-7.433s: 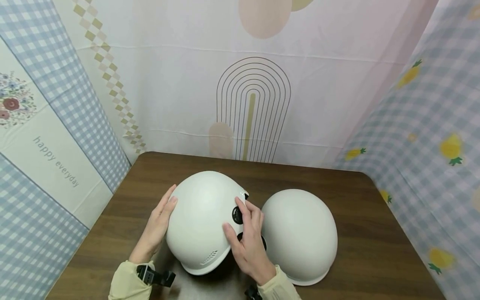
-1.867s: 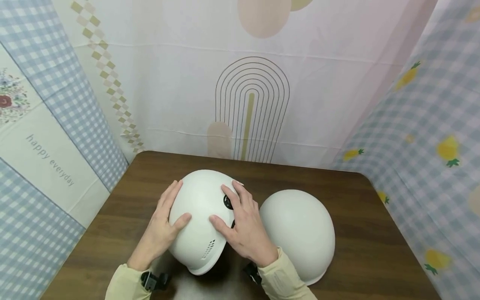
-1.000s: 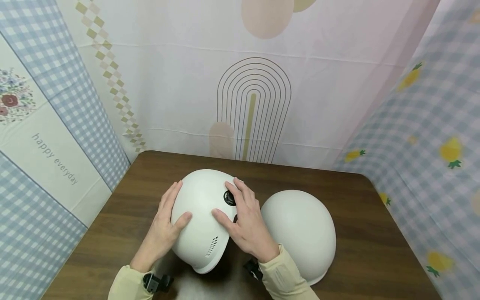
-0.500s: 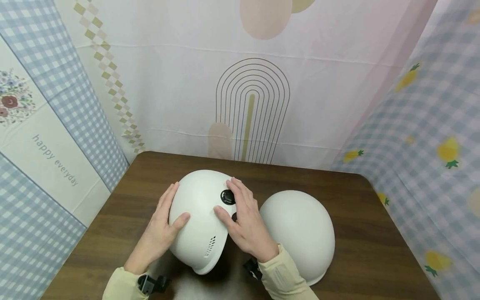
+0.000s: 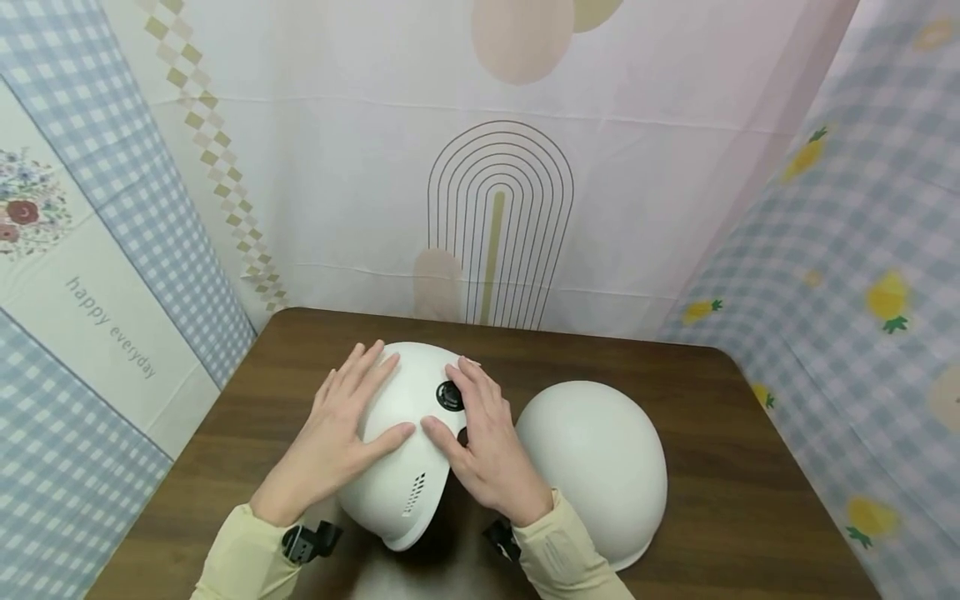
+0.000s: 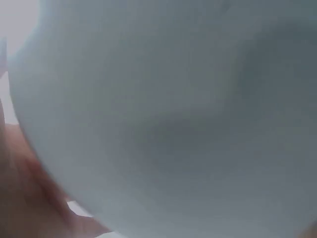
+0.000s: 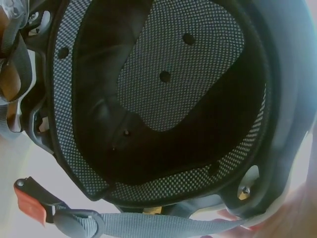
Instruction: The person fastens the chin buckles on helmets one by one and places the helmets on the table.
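A blue-checked cloth [image 5: 138, 158] hangs at the far left, its pale band reading "happy everyday". Next comes a pale sleeve [image 5: 247, 554], a black device [image 5: 307, 542] at its wrist, then the left hand [image 5: 330, 437], whose fingers lie spread and nearly straight on the left side of a white helmet [image 5: 401, 471], thumb pointing inward, pressing without curling round it. The helmet sits tilted between the two hands at the left part of the brown desk [image 5: 750, 500]; whether it touches the wood cannot be told. It bears a row of slots [image 5: 414, 494] and a black disc [image 5: 450, 396]. The right wrist view looks into its dark inside: a red-and-black buckle [image 7: 32, 206], a grey strap [image 7: 168, 225], mesh padding [image 7: 178, 64]. The right hand [image 5: 491, 454] rests on the helmet's right side, fingers together and only slightly bent, thumb well apart on the shell. Just right stands a white dome [image 5: 592, 467], rounded side up on the desk. A fruit-printed checked cloth [image 5: 810, 275] closes the right.
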A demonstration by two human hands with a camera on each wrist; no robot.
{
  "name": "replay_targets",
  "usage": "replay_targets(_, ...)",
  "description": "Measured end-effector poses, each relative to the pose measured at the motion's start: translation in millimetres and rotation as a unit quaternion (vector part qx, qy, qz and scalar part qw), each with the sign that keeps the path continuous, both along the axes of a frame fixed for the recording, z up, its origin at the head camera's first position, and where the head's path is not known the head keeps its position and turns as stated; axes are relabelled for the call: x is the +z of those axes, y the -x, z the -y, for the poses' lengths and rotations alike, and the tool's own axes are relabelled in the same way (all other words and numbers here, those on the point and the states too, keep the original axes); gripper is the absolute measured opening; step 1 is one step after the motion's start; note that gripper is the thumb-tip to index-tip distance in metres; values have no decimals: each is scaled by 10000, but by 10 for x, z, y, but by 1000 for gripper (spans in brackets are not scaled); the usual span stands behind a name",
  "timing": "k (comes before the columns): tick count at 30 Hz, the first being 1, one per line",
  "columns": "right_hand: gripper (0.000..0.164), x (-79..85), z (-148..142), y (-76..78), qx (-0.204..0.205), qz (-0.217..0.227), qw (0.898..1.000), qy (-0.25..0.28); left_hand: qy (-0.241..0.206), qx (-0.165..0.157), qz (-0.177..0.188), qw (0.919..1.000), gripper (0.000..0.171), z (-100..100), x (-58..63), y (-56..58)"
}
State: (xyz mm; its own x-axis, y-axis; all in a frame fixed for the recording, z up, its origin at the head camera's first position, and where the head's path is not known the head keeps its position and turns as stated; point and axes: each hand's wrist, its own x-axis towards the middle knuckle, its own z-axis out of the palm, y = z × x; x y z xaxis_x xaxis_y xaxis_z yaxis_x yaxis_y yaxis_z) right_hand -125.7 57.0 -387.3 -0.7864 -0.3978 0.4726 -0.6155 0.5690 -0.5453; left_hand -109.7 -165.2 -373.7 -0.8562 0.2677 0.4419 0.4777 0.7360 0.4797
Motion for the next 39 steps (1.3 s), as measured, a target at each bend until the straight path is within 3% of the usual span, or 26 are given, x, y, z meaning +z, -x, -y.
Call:
replay_targets(7, 69, -27, -6, -25, -122, 280, 9995, 102, 63, -124, 83, 9999, 67, -80, -1, 4)
replay_targets(12, 68, -37, -12, -4, -149, 310, 9993, 172, 49, -19, 121, 9999, 69, -111, -3, 8)
replay_targets(20, 68, -23, -22, 18, -89, 330, 9991, 247, 208, 50, -129, 9997, 78, -142, -3, 16)
replay_targets(30, 77, -116, -12, 1, -11, 1416, 9819, 1261, 141, -11, -99, 9999, 73, -139, -4, 18)
replay_targets(39, 67, -163, -17, 30, 128, 1277, 9833, 1290, 22, 50, -80, 10000, 73, -89, -8, 26)
